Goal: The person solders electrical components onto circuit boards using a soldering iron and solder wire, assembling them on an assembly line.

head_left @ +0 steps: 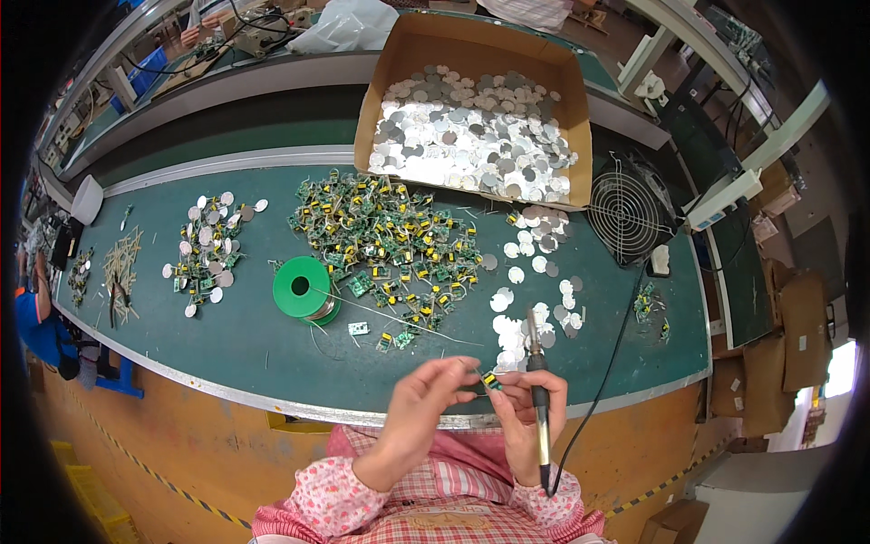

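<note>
Near the table's front edge, a small circuit board [490,381] with a yellow part is held up between my two hands. My left hand [419,403] is closed in a pinch at the board's left end, where thin leads show. The thumb and fingers of my right hand [524,410] grip its other end. A soldering iron [540,399] is also tucked in my right hand, its tip pointing up and away from me. Just beyond the hands lie loose silvery discs [510,334] and a green spool of solder wire [302,288], its strand trailing right.
A big pile of circuit boards [390,236] covers mid-table. Behind it, a cardboard box [476,32] holds many discs. Boards with discs [207,249] lie left, beside thin sticks [120,272]. A fan [627,213] stands right; the iron's black cord [603,390] crosses the front edge.
</note>
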Demonstrator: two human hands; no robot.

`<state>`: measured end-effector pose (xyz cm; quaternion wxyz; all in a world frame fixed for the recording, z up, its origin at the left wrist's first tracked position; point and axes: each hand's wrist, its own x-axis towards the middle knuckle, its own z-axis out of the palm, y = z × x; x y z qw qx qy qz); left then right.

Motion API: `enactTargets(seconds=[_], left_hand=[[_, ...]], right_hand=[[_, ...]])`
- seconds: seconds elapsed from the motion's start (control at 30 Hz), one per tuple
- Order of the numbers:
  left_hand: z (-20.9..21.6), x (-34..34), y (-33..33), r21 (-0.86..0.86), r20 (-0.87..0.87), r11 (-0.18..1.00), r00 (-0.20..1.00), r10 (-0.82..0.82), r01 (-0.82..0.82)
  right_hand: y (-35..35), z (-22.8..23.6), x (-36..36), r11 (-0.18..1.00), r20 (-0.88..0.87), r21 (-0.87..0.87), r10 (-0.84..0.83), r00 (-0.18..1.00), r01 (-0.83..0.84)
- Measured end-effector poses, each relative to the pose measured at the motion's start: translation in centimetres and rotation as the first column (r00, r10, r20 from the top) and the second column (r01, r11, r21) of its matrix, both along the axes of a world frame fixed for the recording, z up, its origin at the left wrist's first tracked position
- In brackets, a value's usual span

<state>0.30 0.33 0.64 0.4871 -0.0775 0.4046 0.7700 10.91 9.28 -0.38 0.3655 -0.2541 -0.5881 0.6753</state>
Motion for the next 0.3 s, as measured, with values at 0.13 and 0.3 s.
enactTargets(seconds=[0.13, 0.3], left_hand=[[0.2, 1.7, 0.1, -0.054, -0.236, 0.993, 0.965, -0.112, 0.102], [-1.3, 0.7, -0.3, 0.071, -0.212, 0.977, 0.96, -0.182, 0.201]], right_hand=[[-0.6, -0.9, 0.6, 0.864, 0.098, 0.497, -0.142, 0.985, 0.075], [0.4, 0.8, 1.5, 0.672, 0.228, 0.734, -0.116, 0.967, -0.093]])
